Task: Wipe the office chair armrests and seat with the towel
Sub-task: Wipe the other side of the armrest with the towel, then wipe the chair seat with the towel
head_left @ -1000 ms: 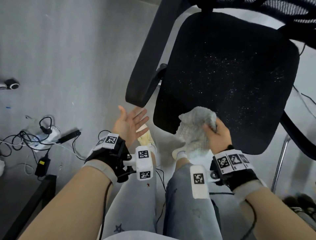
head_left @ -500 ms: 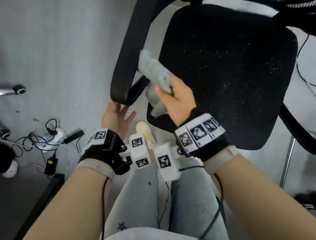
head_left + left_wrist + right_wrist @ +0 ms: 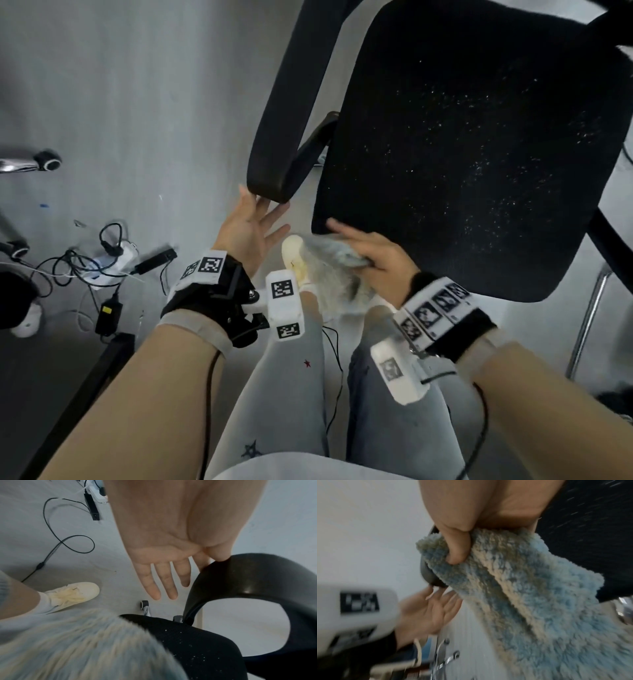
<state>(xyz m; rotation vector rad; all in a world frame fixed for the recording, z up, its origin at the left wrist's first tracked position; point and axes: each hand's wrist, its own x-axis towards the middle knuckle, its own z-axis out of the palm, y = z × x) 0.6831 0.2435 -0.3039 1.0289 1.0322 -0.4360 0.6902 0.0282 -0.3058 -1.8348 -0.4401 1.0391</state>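
Observation:
A black office chair stands in front of me, its seat (image 3: pixel 479 137) speckled with white crumbs. My right hand (image 3: pixel 370 253) grips a fluffy blue-and-cream towel (image 3: pixel 329 274) at the seat's near left corner; the thumb pinches the towel (image 3: pixel 513 595) from below. The towel hangs off the seat edge. The left armrest (image 3: pixel 284 113) curves down beside the seat. My left hand (image 3: pixel 250 226) is open with straight fingers, and its fingertips touch the armrest's (image 3: pixel 248 577) front end. The right armrest (image 3: pixel 613 246) shows only partly at the right edge.
My legs in grey trousers and a cream shoe (image 3: pixel 294 257) are below the hands. A power strip with tangled cables (image 3: pixel 102 260) lies on the grey floor at left. Another chair's castor (image 3: pixel 48 161) is at far left. A chrome chair leg (image 3: pixel 589 315) stands at right.
My right hand swung the towel up to the left armrest, then back down to the seat's near left corner. My left hand stayed open by the armrest's front end.

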